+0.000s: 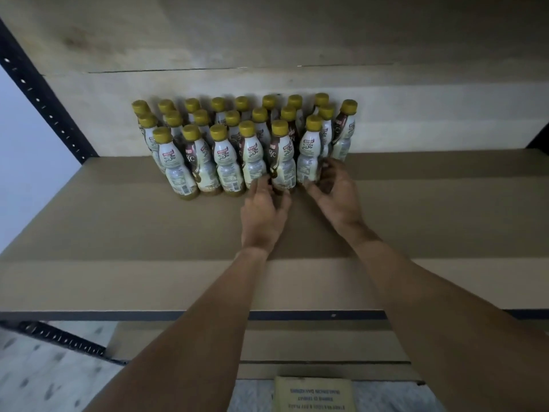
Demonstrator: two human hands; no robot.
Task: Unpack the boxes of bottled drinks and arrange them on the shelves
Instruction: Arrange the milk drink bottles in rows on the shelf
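Yellow-capped bottles (224, 150), front row being squared on shelf (118, 227).
Gripping end bottle (310, 153) with right hand (334, 191), touching neighbour (281, 157) with straight-fingered left hand (263, 212) (no clear hold); next, needs gentle release.

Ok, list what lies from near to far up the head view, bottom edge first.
Printed carton → shelf's front edge → cardboard shelf liner → left hand → right hand → gold-capped bottles → cardboard back panel.
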